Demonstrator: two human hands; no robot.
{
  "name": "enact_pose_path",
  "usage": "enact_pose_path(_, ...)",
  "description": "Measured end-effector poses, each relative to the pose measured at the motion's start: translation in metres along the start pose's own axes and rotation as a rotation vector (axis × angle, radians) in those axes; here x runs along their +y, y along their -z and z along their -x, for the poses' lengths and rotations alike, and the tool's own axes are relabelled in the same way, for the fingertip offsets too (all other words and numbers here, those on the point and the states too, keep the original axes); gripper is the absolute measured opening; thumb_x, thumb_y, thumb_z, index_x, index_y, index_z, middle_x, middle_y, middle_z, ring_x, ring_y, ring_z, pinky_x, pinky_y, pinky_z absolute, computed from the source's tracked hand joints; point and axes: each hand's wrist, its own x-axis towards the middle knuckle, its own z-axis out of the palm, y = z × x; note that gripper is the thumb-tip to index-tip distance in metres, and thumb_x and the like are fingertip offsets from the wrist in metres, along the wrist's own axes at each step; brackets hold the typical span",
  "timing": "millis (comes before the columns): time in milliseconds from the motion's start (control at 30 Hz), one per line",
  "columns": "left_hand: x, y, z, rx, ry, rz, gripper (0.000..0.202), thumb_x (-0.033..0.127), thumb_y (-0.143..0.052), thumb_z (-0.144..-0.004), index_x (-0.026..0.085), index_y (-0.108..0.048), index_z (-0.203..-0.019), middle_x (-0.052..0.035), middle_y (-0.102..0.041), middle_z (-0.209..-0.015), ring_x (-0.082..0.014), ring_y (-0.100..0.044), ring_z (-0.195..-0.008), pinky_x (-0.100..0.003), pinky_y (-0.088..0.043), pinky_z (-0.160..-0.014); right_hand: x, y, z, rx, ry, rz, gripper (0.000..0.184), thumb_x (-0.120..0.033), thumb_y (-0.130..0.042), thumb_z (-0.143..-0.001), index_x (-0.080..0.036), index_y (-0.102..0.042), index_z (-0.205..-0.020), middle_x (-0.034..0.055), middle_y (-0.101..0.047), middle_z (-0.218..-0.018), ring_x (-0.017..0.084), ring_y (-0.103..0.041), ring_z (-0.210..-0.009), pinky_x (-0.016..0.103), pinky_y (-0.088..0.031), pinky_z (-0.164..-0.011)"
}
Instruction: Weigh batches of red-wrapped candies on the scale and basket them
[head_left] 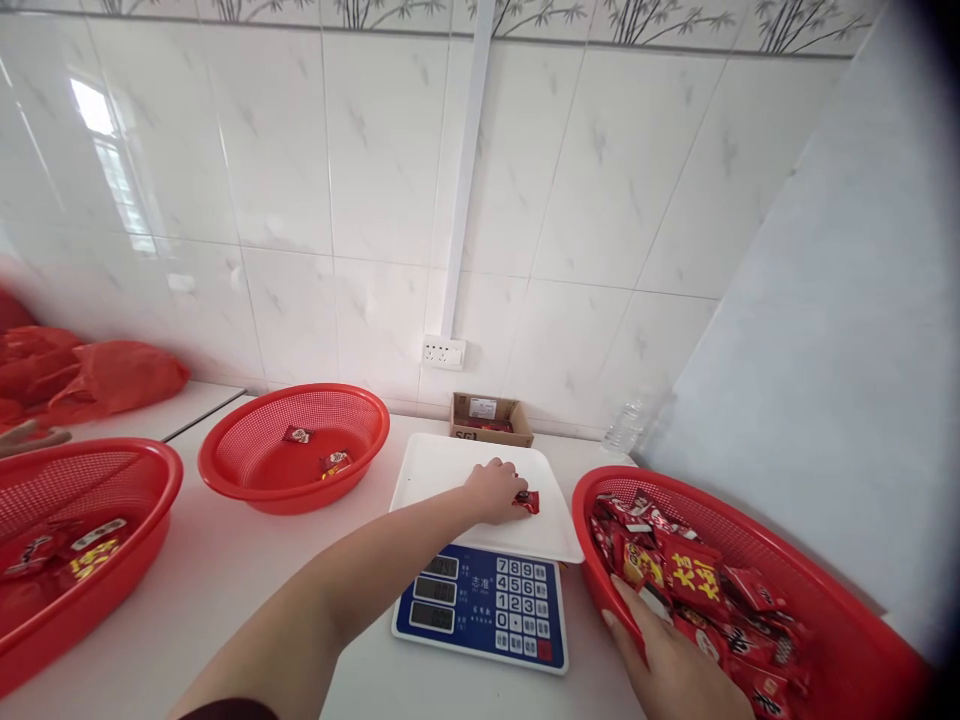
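My left hand [495, 491] is on the white pan [429, 462] of a weighing scale, its fingers curled round a small red snack packet [529, 502]. Part of that packet is hidden by the hand. Below the pan, the scale's blue keypad panel [480, 612] faces me; its display digits are too faint to read. To the right, my right hand [667, 655] grips the near rim of a red plastic basket [817, 545]. This basket is tilted towards me and holds many red snack packets [688, 578], some with yellow lettering.
Left of the scale stands a red basket [292, 490] with a few packets; another basket [90, 625] is nearer. Red bags [120, 375] lie far left, near another person's hand [31, 437]. Behind the scale are a cardboard box [491, 437] and a clear plastic bottle [626, 428].
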Motion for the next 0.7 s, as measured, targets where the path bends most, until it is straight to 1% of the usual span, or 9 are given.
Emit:
enact_pose_path(100,-0.005,0.002,0.007,0.087,0.003,0.012,0.035,0.044,-0.053,-0.077,0.021,-0.062,-0.102,-0.0118,-0.055,-0.115,-0.0293,-0.049,-0.11,-0.04,-0.048,-0.082,0.0,0.0,-0.001,0.004,0.007,-0.002,0.057,-0.046,-0.019,-0.089,-0.023,-0.055,-0.127,0.0061,-0.069,-0.104,0.025,-0.067,-0.086,0.037,-0.054,-0.071)
enact_pose_path(233,-0.025,0.014,0.023,0.224,0.079,0.06,0.03,0.04,-0.057,-0.076,0.018,-0.062,-0.095,-0.0102,-0.058,-0.105,-0.0234,-0.058,-0.094,-0.032,-0.049,-0.076,0.001,0.0,0.0,0.011,0.011,0.011,0.057,-0.046,-0.019,-0.089,-0.023,-0.055,-0.126,0.0057,-0.07,-0.103,0.025,-0.067,-0.086,0.035,-0.055,-0.068)
enact_pose_path(300,-0.04,0.026,0.036,0.303,0.125,0.079,0.025,0.038,-0.056,-0.078,0.019,-0.061,-0.093,-0.0082,-0.058,-0.102,-0.0202,-0.059,-0.091,-0.029,-0.049,-0.075,0.002,-0.002,0.001,0.008,0.002,0.028,0.059,-0.046,-0.017,-0.089,-0.023,-0.055,-0.127,0.0062,-0.07,-0.103,0.025,-0.067,-0.086,0.036,-0.055,-0.068)
enact_pose_path(367,-0.058,0.04,0.053,0.383,0.18,0.088,0.023,0.037,-0.052,-0.082,0.02,-0.06,-0.095,-0.0063,-0.058,-0.104,-0.0176,-0.059,-0.09,-0.026,-0.048,-0.076,0.003,-0.004,0.002,0.01,-0.002,0.037,0.059,-0.047,-0.017,-0.089,-0.023,-0.053,-0.129,0.0069,-0.069,-0.103,0.026,-0.067,-0.086,0.037,-0.055,-0.067)
enact_pose_path(433,-0.079,0.054,0.075,0.453,0.262,0.083,0.025,0.038,-0.048,-0.084,0.02,-0.058,-0.098,-0.0062,-0.057,-0.106,-0.0172,-0.059,-0.09,-0.026,-0.048,-0.076,0.005,-0.008,0.002,0.025,0.005,0.031,0.059,-0.048,-0.017,-0.089,-0.023,-0.052,-0.13,0.0071,-0.069,-0.104,0.026,-0.067,-0.086,0.038,-0.055,-0.066)
enact_pose_path(500,-0.102,0.066,0.1,0.504,0.362,0.061,0.026,0.039,-0.047,-0.085,0.02,-0.058,-0.099,-0.0072,-0.057,-0.107,-0.0192,-0.058,-0.094,-0.029,-0.047,-0.079,0.008,-0.012,0.001,0.052,0.016,0.018,0.058,-0.048,-0.018,-0.089,-0.024,-0.052,-0.129,0.0072,-0.069,-0.105,0.027,-0.067,-0.086,0.039,-0.054,-0.065)
enact_pose_path(600,-0.133,0.076,0.136,0.51,0.533,0.021,0.031,0.043,-0.043,-0.085,0.02,-0.056,-0.101,-0.0086,-0.055,-0.114,-0.022,-0.057,-0.097,-0.031,-0.047,-0.076,0.01,-0.017,-0.001,0.073,0.034,-0.005,0.057,-0.049,-0.02,-0.09,-0.023,-0.053,-0.128,0.0084,-0.069,-0.105,0.027,-0.066,-0.087,0.039,-0.054,-0.066)
enact_pose_path(700,-0.153,0.076,0.165,0.425,0.672,-0.009,0.04,0.048,-0.045,-0.083,0.021,-0.052,-0.112,-0.0104,-0.054,-0.119,-0.0258,-0.056,-0.101,-0.034,-0.047,-0.075,0.009,-0.017,-0.003,0.02,0.002,-0.036,0.058,-0.049,-0.02,-0.09,-0.023,-0.051,-0.13,0.0098,-0.067,-0.108,0.028,-0.066,-0.087,0.041,-0.053,-0.067)
